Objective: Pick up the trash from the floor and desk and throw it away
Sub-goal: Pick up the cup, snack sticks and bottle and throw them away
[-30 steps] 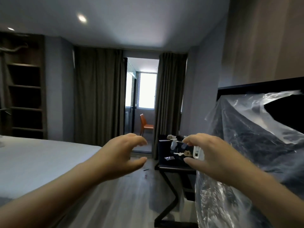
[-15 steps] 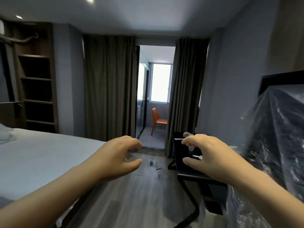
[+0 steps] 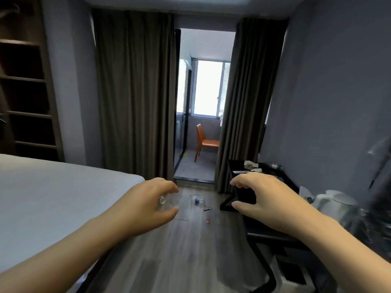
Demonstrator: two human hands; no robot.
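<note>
Both hands reach out in front. The left hand (image 3: 146, 205) and the right hand (image 3: 266, 200) are half curled, each thumb well apart from the fingers, and hold nothing. Past them, on the floor (image 3: 190, 250), a clear bottle (image 3: 169, 203) shows through the left hand's gap. It lies on its side, cap to the left. Just beside it are a blue-marked plastic piece (image 3: 197, 200), a black bit (image 3: 207, 209) and a red bit (image 3: 208, 220). The left hand looks nearer to these. Farther off, paper scraps (image 3: 251, 166) sit at the far end of the desk (image 3: 233, 167).
</note>
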